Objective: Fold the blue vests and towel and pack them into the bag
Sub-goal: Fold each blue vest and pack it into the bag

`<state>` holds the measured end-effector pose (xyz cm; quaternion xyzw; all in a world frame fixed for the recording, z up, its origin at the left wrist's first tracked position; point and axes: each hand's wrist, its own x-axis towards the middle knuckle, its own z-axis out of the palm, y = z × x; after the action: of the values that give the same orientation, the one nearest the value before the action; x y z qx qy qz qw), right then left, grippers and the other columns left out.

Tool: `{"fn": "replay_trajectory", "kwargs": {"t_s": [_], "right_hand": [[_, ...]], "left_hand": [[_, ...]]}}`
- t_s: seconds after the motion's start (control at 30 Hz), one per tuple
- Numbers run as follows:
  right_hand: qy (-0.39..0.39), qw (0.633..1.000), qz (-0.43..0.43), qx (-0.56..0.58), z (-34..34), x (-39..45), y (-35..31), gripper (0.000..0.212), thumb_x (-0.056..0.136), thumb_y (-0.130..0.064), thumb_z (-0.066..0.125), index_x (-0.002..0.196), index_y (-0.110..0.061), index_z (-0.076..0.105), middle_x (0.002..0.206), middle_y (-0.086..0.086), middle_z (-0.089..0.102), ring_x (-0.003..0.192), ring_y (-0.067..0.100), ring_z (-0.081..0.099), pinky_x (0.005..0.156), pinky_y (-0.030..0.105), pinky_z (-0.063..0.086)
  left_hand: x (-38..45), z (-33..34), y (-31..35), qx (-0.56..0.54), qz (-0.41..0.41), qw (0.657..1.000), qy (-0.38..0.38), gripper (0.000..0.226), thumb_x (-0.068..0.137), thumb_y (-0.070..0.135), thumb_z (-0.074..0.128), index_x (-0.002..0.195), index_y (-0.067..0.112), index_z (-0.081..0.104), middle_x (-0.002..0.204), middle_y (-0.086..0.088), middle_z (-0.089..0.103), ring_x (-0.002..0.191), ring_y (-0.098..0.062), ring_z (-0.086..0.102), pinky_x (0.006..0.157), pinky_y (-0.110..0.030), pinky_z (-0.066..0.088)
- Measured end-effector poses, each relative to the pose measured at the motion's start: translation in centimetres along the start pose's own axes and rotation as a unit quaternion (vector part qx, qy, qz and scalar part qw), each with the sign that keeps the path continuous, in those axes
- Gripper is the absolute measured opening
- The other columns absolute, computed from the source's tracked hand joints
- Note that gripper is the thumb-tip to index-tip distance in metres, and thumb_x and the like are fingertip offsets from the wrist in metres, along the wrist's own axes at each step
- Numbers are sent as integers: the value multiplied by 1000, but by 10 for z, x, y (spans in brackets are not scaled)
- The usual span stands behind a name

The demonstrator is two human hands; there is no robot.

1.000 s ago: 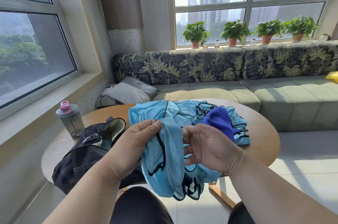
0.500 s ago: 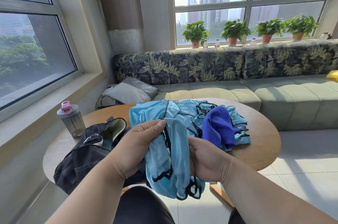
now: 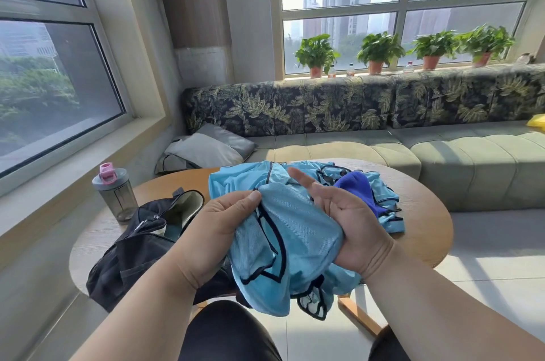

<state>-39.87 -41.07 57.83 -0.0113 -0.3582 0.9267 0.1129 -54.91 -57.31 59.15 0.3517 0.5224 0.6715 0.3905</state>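
A light blue vest (image 3: 300, 245) with dark trim hangs bunched between my hands, above the table's near edge. My left hand (image 3: 218, 231) pinches its left side, thumb on top. My right hand (image 3: 348, 225) is palm up under the vest's right side, fingers stretched out, heel and lower fingers pressed into the cloth. More light blue vests (image 3: 241, 180) lie heaped on the round wooden table (image 3: 424, 219). A dark blue towel (image 3: 358, 188) rests on that heap. The black bag (image 3: 138, 245) lies unzipped on the table's left part.
A grey bottle (image 3: 116, 194) with a pink lid stands at the table's left edge. A green sofa (image 3: 472, 160) with leaf-print backrest runs behind the table, with a grey cushion (image 3: 206, 148) at its left end. Potted plants line the window sill.
My right hand has turned palm up and stretched its fingers out under the vest. My left hand keeps its pinch. The vest has bunched more between both hands.
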Motion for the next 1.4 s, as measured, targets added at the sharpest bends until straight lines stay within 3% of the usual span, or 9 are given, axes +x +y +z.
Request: {"fn": "replay_trajectory", "kwargs": {"t_s": [0.27, 0.37, 0.47, 0.67, 0.83, 0.93, 1.07, 1.2, 1.4], "right_hand": [[6, 979, 146, -144, 7, -8, 13, 45, 100, -37, 60, 130, -6, 72, 135, 20, 67, 121, 34, 65, 112, 48, 49], [42, 975, 145, -163, 6, -6, 16, 62, 87, -53, 76, 125, -4, 71, 108, 17, 70, 74, 19, 71, 69, 33, 62], [-3, 985, 110, -131, -5, -1, 10, 68, 88, -55, 78, 142, -19, 58, 100, 8, 54, 36, 2, 36, 33, 15, 29], [-23, 999, -31, -36, -3, 2, 6, 81, 77, -26, 91, 150, -29, 55, 92, 2, 59, 40, 5, 31, 40, 19, 23], [79, 986, -121, -83, -1, -1, -3, 46, 88, -13, 70, 131, -30, 73, 78, -2, 47, 55, 10, 39, 55, 24, 30], [74, 983, -110, -124, 0, -3, -11, 39, 91, -23, 65, 129, -26, 74, 95, 7, 70, 76, 18, 56, 70, 31, 38], [39, 989, 7, -139, 3, -2, -2, 47, 101, -31, 59, 146, -19, 60, 145, 18, 61, 125, 34, 56, 109, 51, 39], [77, 994, -22, -69, 8, -1, 4, 48, 94, -23, 60, 142, -18, 63, 140, 18, 64, 121, 32, 61, 104, 43, 49], [70, 974, -122, -179, 14, -9, -19, 35, 90, -9, 66, 123, -14, 75, 111, 22, 68, 102, 33, 64, 98, 46, 49]], "left_hand": [[3, 5, 6, 59, 55, 995, 63, 30, 91, 38, 72, 99, 10, 78, 106, -20, 76, 98, -30, 70, 100, -54, 53], [5, 6, 5, 75, 75, 989, 102, 25, 96, 35, 67, 98, 14, 80, 102, -14, 78, 95, -28, 70, 92, -47, 57], [6, 2, 8, 52, 79, 990, 105, 25, 100, 31, 64, 106, 11, 79, 110, -21, 76, 101, -36, 71, 97, -50, 55], [3, 4, 5, 89, 48, 989, 104, 24, 101, 31, 65, 106, 12, 80, 108, -19, 78, 96, -31, 72, 95, -50, 56], [1, 2, 3, 57, 29, 991, 113, 24, 100, 29, 66, 106, 10, 79, 108, -19, 78, 97, -35, 74, 92, -46, 59], [0, 3, 5, 53, 32, 992, 111, 24, 100, 29, 66, 107, 9, 79, 109, -20, 78, 101, -37, 74, 97, -50, 58], [-1, 7, 4, 69, 21, 996, 55, 27, 97, 33, 72, 107, 9, 79, 108, -22, 77, 96, -35, 72, 96, -51, 54], [-3, 5, 0, 67, 2, 998, 6, 29, 90, 33, 71, 101, 8, 79, 104, -19, 77, 94, -29, 72, 93, -46, 53], [-4, -6, -4, 95, -48, 994, -5, 50, 92, 51, 64, 122, 13, 76, 128, -14, 73, 126, -37, 65, 116, -57, 42]]}}
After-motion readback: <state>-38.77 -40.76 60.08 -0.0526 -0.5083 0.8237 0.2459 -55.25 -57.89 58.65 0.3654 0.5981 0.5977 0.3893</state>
